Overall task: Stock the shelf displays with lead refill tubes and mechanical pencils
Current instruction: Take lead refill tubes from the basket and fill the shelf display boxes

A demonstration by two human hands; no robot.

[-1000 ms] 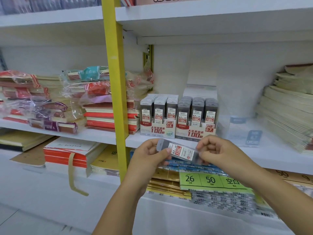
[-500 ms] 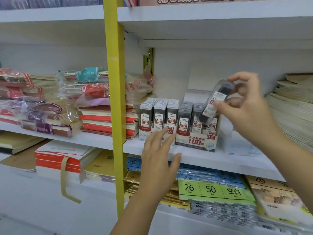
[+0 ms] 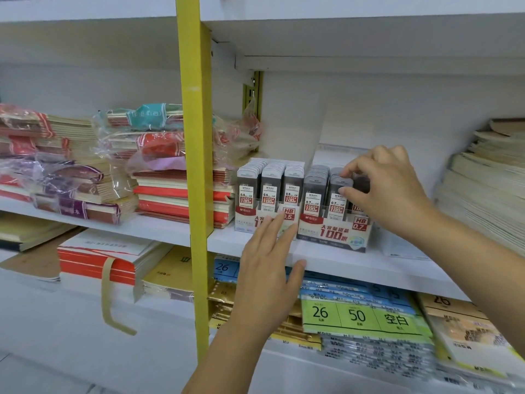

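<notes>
Fingers point(image 3: 358, 168) of right hand point(image 3: 389, 191) seemingly around lead refill tube point(image 3: 360, 182); left fingers point(image 3: 273, 231) straight.

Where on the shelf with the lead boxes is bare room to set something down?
Bare: the front strip of the shelf before the 0.7 box, and a small patch between the yellow post and the 0.5 box. Crowded: the boxes stand side by side, notebooks left, paper stacks right.

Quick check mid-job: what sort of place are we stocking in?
Most likely a stationery shop: white shelves hold stacked notebooks, two printed display boxes full of lead refill tubes, and number-labelled paper packs below.
</notes>
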